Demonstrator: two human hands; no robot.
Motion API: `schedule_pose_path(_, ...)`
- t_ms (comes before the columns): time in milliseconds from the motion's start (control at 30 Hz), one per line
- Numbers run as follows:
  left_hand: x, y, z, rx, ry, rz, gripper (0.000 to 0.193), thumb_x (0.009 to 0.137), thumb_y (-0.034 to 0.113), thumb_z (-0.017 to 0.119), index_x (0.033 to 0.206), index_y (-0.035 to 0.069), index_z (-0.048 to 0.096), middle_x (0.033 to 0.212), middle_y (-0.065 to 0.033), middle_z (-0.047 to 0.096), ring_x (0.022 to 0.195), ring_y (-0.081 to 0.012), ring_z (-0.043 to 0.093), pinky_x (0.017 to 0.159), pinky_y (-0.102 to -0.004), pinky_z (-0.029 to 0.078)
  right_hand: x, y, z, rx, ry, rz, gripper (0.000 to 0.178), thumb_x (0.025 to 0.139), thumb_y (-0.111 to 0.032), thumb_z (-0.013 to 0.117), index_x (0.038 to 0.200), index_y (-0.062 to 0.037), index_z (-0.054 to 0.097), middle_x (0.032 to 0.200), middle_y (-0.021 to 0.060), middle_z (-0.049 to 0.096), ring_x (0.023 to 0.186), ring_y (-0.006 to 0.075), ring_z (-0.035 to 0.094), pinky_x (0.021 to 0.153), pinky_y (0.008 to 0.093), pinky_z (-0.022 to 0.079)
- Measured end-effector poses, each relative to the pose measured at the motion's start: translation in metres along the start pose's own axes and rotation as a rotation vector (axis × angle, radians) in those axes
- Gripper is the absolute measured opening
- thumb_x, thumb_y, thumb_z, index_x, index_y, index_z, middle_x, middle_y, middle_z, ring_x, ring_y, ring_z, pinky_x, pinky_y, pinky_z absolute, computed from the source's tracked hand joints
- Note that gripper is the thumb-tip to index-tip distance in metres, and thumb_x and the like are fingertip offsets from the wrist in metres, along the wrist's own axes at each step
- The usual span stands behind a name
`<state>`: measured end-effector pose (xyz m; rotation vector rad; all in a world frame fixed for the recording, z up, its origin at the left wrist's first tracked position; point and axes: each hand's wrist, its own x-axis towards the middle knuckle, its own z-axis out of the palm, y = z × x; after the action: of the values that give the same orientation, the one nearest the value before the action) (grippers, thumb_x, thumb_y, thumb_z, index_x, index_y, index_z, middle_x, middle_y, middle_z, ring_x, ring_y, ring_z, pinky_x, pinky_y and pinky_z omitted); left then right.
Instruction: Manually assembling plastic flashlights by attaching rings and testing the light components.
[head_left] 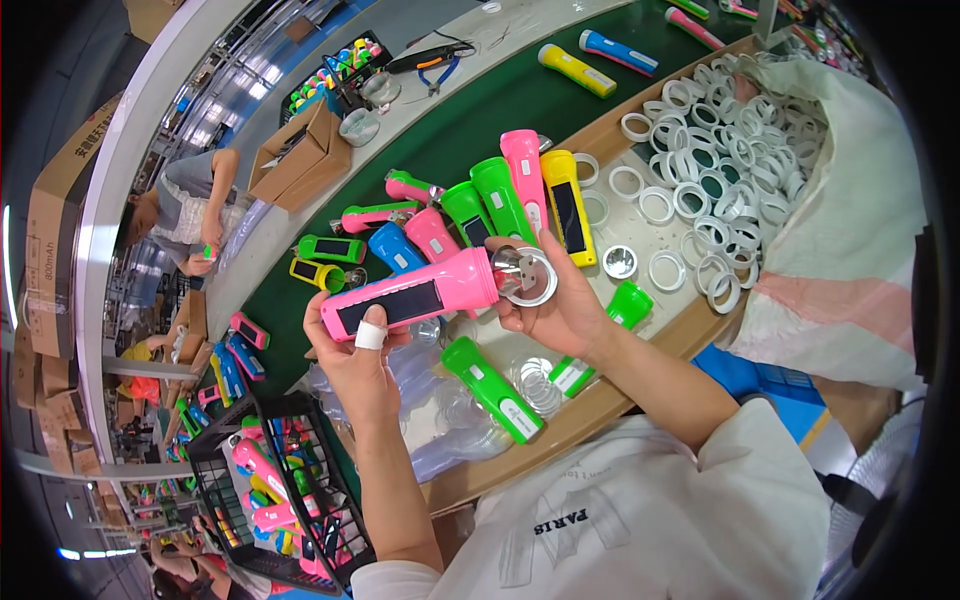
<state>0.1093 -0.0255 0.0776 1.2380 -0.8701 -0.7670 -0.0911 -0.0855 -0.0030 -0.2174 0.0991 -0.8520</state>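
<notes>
My left hand (pixel 358 365), its thumb wrapped in white tape, grips a pink flashlight (pixel 462 283) with a dark panel along its side. At the flashlight's wide front end sits a shiny silver reflector (pixel 508 268), tilted out of the opening. My right hand (pixel 565 315) pinches a pale ring (pixel 545 283) beside the reflector; whether a clear lens is in it, I cannot tell. Just under my hands lies a green flashlight (pixel 490 388) near a stack of clear discs (pixel 540 385). Behind them, a yellow flashlight (pixel 570 205) and several pink, green and blue ones lie in a row.
Many white rings (pixel 690 185) are heaped to the right, by a white woven sack (pixel 840 230). A loose reflector (pixel 620 262) lies on the board. At lower left stands a black crate (pixel 215 480) of flashlights. Across the green belt (pixel 510 80), a person (pixel 195 205) works near a cardboard box (pixel 300 160).
</notes>
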Motion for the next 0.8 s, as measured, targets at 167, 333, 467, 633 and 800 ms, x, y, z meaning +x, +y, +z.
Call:
schedule_pose_path(167,-0.007,0.009,0.010,0.170,0.013,0.153,0.065,0.078,0.005,0.075,0.129,0.008,0.034,0.104,-0.0084,0.056,0.083,-0.0174,0.063,0.061,-0.0282,0.057,-0.001,0.001,0.001,0.001,0.014,-0.034,0.058,0.095,-0.058,0.037,0.128,-0.0123,0.053,0.095,0.0039,0.063,0.072,0.0159,0.060,0.061,0.0274,0.048)
schedule_pose_path(333,-0.020,-0.002,0.013,0.637,-0.029,0.625,0.072,0.072,0.002,0.080,0.129,0.005,0.036,0.117,-0.0075,0.045,0.095,-0.0162,0.057,0.082,-0.0268,0.049,0.001,0.002,0.004,-0.380,0.172,-0.146,0.039,0.092,-0.040,0.060,0.112,-0.0067,0.056,0.085,0.0038,0.060,0.069,0.0124,0.058,0.054,0.0252,0.048)
schedule_pose_path(467,-0.027,-0.011,0.004,0.691,-0.090,0.861,0.069,0.066,0.014,0.087,0.117,0.003,0.042,0.111,-0.0141,0.054,0.099,-0.0217,0.058,0.081,-0.0328,0.049,-0.001,-0.004,0.002,-0.314,0.279,-0.171,0.021,0.088,-0.025,0.063,0.100,-0.0090,0.056,0.081,0.0030,0.059,0.069,0.0121,0.060,0.052,0.0249,0.047)
schedule_pose_path(633,-0.045,0.000,0.007,0.301,-0.185,0.457,0.064,0.069,0.000,0.082,0.112,0.008,0.034,0.110,-0.0149,0.055,0.096,-0.0202,0.060,0.079,-0.0304,0.053,-0.007,0.001,0.018,-0.452,0.193,-0.121,0.033,0.098,-0.037,0.045,0.112,-0.0082,0.054,0.099,0.0049,0.059,0.088,0.0138,0.060,0.072,0.0293,0.051)
schedule_pose_path(800,-0.055,-0.009,-0.021,0.141,-0.364,0.037,0.055,0.068,0.005,0.084,0.095,0.010,0.036,0.103,-0.0168,0.061,0.094,-0.0209,0.063,0.074,-0.0306,0.054,-0.027,-0.001,0.032,-1.184,-0.074,-0.521,0.054,0.095,-0.052,0.041,0.120,-0.0048,0.050,0.111,0.0108,0.057,0.105,0.0238,0.056,0.091,0.0373,0.045)
